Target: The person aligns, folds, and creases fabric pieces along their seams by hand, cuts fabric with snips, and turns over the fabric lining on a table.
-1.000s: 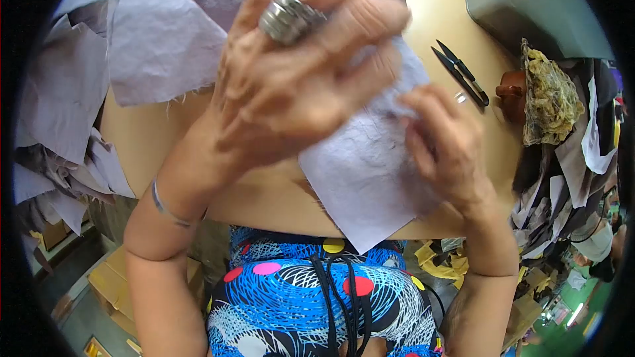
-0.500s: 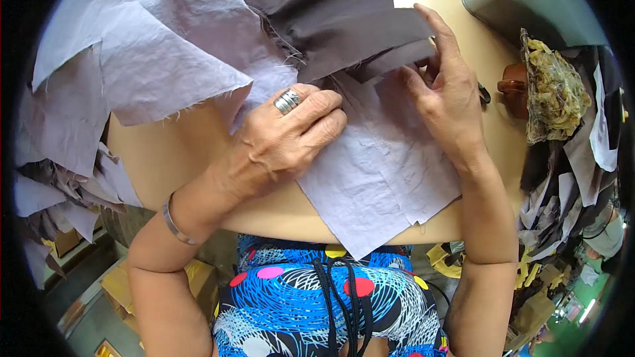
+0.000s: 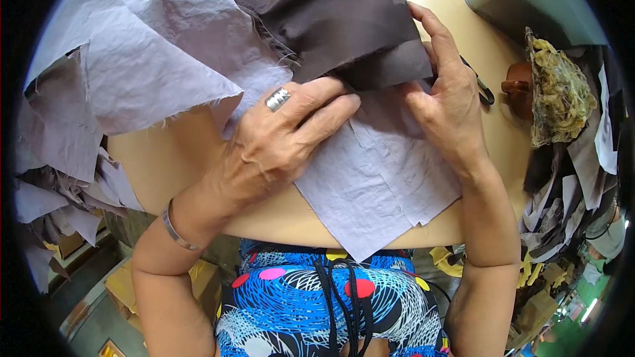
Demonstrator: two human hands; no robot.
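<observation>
A dark brown piece of fabric lies across the upper middle, its near edge over a pale lilac fabric piece. My left hand, with a silver ring on one finger, is closed at the dark fabric's near edge; its fingertips are partly hidden. At that fabric's right corner, my right hand has the thumb in front and fingers behind, holding it. The pale piece has a seam-like line down it and hangs over the table's front edge. More pale fabric with frayed edges is heaped at left.
The cream table has a rounded front edge. To the right are a brown cup-like object, a plastic-wrapped yellowish bundle, a black-handled tool and a grey bin. Fabric scraps hang below the bundle.
The dark fabric's near edge has come down and over to the right, covering more of the pale piece. My left fingers have shifted slightly right; the right hand has closed in on the corner.
</observation>
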